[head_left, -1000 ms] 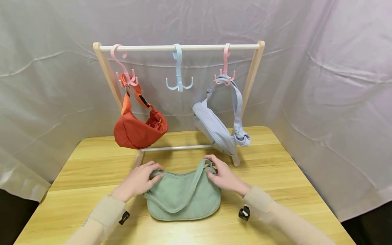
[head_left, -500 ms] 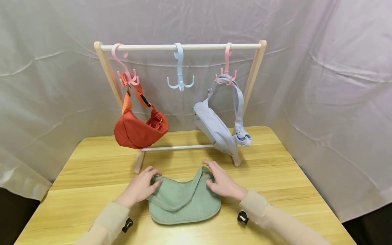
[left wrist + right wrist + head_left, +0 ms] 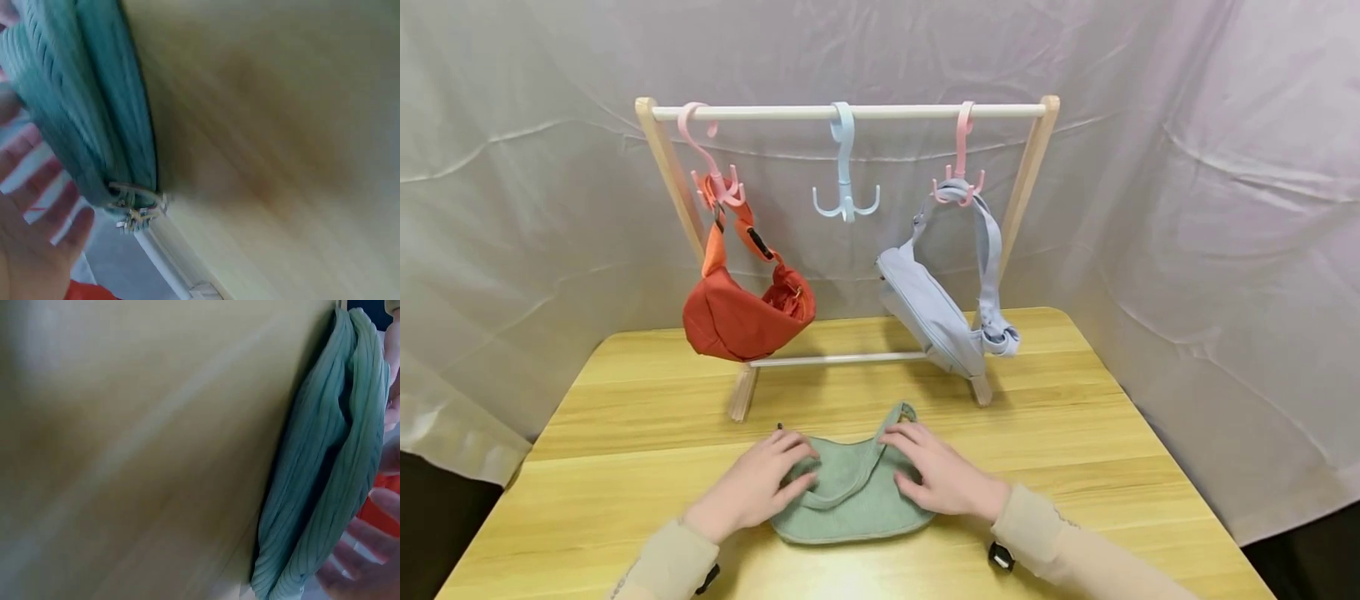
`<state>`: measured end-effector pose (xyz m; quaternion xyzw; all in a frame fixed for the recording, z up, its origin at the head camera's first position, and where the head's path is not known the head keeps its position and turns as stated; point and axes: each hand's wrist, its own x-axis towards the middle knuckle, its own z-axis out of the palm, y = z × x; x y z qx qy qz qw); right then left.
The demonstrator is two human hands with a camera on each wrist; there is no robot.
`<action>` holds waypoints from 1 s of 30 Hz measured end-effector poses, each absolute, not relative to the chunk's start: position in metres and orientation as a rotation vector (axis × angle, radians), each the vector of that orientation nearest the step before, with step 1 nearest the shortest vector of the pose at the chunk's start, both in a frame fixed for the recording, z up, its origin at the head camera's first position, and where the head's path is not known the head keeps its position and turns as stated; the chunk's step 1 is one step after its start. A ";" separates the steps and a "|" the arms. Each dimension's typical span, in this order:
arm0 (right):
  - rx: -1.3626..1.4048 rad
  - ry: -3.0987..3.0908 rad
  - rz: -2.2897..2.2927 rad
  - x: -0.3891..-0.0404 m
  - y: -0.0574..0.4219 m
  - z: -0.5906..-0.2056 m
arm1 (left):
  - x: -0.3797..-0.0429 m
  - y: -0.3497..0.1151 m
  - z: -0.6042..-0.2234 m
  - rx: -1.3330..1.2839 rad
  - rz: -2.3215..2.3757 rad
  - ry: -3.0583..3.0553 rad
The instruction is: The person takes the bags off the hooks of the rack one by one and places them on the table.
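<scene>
A sage-green corduroy shoulder bag lies flat on the table, its strap looped across the front. My left hand is over the bag's left end, fingers spread and loosely bent, gripping nothing. Over the right end, my right hand has its fingertips at the strap and the thumb apart from them. Metal hardware shows at one end of the bag in the left wrist view. From the right wrist, spread fingers appear beyond the ribbed fabric.
Behind the bag stands a rack with a white rail. A red bag hangs from the left pink hook, a pale blue bag from the right pink hook. Between them is a light blue hook. Grey curtains surround the table.
The green bag has gone from leaning up to lying flatter. Both hands have let go of its upper corners and moved inward over it. The view has shifted slightly.
</scene>
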<state>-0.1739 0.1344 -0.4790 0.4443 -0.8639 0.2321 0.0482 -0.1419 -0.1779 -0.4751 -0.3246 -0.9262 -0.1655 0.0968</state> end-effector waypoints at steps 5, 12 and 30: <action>1.473 -2.669 0.708 -0.168 0.135 -0.480 | -0.130 -0.176 -0.478 -1.133 -0.475 -2.701; 1.586 -2.733 0.678 -0.163 0.140 -0.483 | -0.119 -0.171 -0.481 -1.240 -0.429 -2.657; 1.610 -2.742 0.663 -0.171 0.144 -0.488 | -0.123 -0.165 -0.490 -1.289 -0.384 -2.578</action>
